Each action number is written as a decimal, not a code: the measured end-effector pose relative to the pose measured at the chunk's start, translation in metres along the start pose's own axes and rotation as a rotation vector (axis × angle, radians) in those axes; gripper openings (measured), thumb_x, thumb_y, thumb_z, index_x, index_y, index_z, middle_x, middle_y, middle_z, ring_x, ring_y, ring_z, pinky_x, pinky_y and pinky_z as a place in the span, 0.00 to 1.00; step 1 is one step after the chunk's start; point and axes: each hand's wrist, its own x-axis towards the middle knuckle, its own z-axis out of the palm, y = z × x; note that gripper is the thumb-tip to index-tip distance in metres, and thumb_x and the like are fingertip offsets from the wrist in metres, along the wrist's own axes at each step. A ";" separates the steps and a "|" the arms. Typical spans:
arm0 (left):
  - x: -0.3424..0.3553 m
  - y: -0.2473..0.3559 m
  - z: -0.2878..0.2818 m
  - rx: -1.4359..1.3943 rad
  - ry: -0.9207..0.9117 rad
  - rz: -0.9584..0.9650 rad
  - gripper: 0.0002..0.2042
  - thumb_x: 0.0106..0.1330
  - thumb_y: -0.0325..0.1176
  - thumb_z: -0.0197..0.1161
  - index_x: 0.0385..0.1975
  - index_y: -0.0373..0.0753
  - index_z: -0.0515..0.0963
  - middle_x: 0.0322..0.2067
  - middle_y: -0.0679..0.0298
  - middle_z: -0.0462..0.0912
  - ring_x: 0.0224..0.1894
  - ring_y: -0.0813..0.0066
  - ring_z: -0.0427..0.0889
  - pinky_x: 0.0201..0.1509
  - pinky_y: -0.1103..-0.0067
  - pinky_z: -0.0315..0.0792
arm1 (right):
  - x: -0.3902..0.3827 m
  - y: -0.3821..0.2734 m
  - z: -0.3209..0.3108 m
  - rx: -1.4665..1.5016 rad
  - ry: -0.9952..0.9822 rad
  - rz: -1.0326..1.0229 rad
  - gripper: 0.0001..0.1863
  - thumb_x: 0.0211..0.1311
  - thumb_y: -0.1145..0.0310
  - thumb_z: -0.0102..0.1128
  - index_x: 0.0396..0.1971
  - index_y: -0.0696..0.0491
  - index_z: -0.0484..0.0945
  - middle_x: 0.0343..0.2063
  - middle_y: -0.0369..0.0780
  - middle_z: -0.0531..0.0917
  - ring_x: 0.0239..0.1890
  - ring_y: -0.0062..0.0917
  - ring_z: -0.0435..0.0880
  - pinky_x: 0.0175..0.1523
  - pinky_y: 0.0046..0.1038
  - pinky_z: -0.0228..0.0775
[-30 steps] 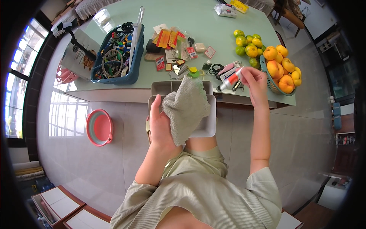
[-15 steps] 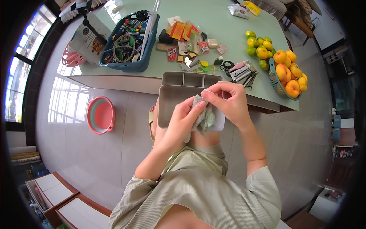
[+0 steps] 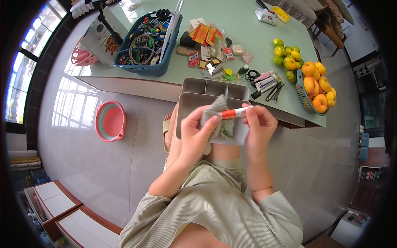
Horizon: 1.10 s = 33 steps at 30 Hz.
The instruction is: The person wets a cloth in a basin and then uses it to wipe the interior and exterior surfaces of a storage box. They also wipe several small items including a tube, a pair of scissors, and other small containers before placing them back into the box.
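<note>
My left hand [image 3: 197,129] is closed around a bunched grey-green cloth [image 3: 214,109], thumb on top. Out of the cloth sticks a slim red-and-white tube [image 3: 231,113], lying nearly level. At the tube's white right end, my right hand [image 3: 259,126] pinches with thumb and fingers. Below both hands a grey divided tray [image 3: 187,108] rests over my lap, with a row of small compartments along its far side and one large compartment nearer me. The hands and cloth cover part of the large compartment.
On the pale green table [image 3: 231,29] are a blue basket of toy bricks [image 3: 159,68], packets [image 3: 202,33], scissors [image 3: 251,75], small tools [image 3: 271,89], green-yellow citrus [image 3: 289,62] and a basket of orange fruit [image 3: 304,99]. A pink basin [image 3: 111,121] stands on the floor at left.
The red-and-white tube now shows between my hands, where only cloth was plain before. My right hand has lowered and moved slightly right. The view has shifted a little.
</note>
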 end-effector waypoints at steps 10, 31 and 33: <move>0.007 0.003 -0.013 -0.376 0.254 -0.009 0.10 0.65 0.32 0.53 0.41 0.32 0.72 0.36 0.60 0.79 0.33 0.78 0.77 0.38 0.83 0.72 | -0.016 0.015 0.009 -0.650 -0.192 -0.722 0.07 0.38 0.76 0.69 0.20 0.54 0.79 0.16 0.37 0.78 0.16 0.24 0.75 0.20 0.19 0.62; -0.009 -0.013 0.001 -0.521 0.070 -0.113 0.14 0.66 0.42 0.51 0.37 0.35 0.70 0.30 0.59 0.76 0.32 0.71 0.75 0.39 0.74 0.73 | -0.022 0.020 0.015 -0.495 -0.178 -0.384 0.08 0.35 0.78 0.69 0.17 0.57 0.78 0.15 0.35 0.77 0.15 0.18 0.71 0.20 0.17 0.58; -0.009 -0.012 -0.001 -0.563 0.108 -0.124 0.15 0.66 0.42 0.50 0.36 0.35 0.70 0.30 0.59 0.77 0.31 0.73 0.76 0.37 0.76 0.73 | -0.015 0.024 0.005 -0.578 -0.341 -0.640 0.08 0.39 0.74 0.68 0.15 0.59 0.76 0.15 0.33 0.76 0.14 0.14 0.67 0.18 0.18 0.54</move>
